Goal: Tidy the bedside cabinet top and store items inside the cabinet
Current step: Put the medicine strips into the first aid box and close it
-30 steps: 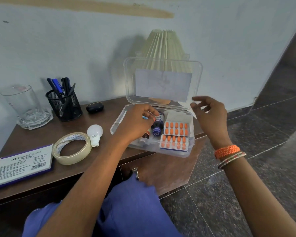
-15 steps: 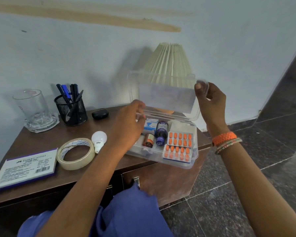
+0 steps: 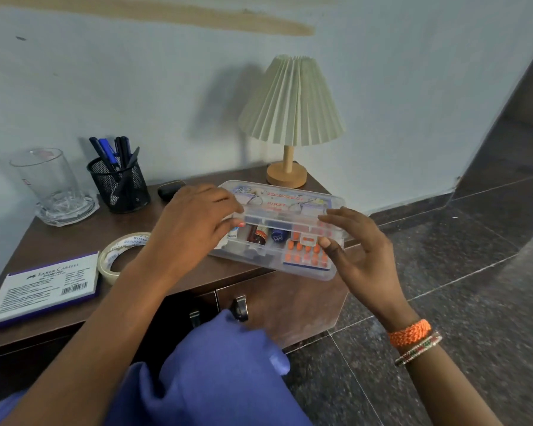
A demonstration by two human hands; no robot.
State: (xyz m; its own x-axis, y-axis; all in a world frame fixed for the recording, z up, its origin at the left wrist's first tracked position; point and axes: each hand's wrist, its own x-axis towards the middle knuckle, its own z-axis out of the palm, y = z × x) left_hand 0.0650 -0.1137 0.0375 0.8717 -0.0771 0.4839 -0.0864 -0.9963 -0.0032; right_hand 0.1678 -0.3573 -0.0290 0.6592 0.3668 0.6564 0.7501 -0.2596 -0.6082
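My left hand (image 3: 194,222) and right hand (image 3: 356,241) pinch lid of medicine box (image 3: 277,238), nearly closed. Left of my hands, tape roll (image 3: 117,256), pen holder (image 3: 119,187), stamp pad (image 3: 45,285) not yet stored.

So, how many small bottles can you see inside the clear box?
2. A brown bottle lies left of a dark blue-capped bottle, both in the middle of the box, under the lowered lid. The left hand may hide more.
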